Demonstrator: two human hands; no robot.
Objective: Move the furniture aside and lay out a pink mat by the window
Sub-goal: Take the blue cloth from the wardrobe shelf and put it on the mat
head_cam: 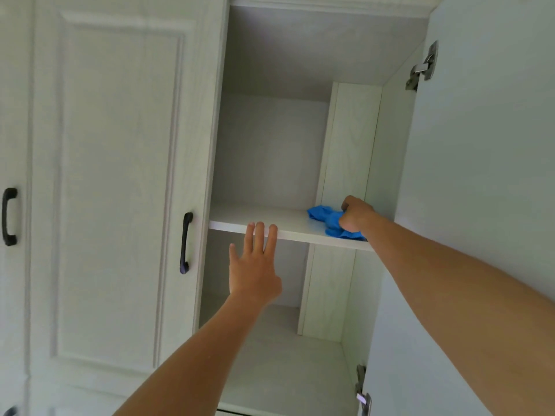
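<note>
Fingers of right hand are clenched on crumpled blue cloth on white shelf, left hand released; mat-fetching judged pending, cloth to be withdrawn.

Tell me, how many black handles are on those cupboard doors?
3: the far-left handle, the middle handle on the closed door beside the open compartment, and the corner handle, barely showing bottom left. Others may be out of frame.

Two hands are counted: left hand, right hand. One blue bundle and one shelf are noted. Two whole black handles are logged at left, two hinges at right.
</note>
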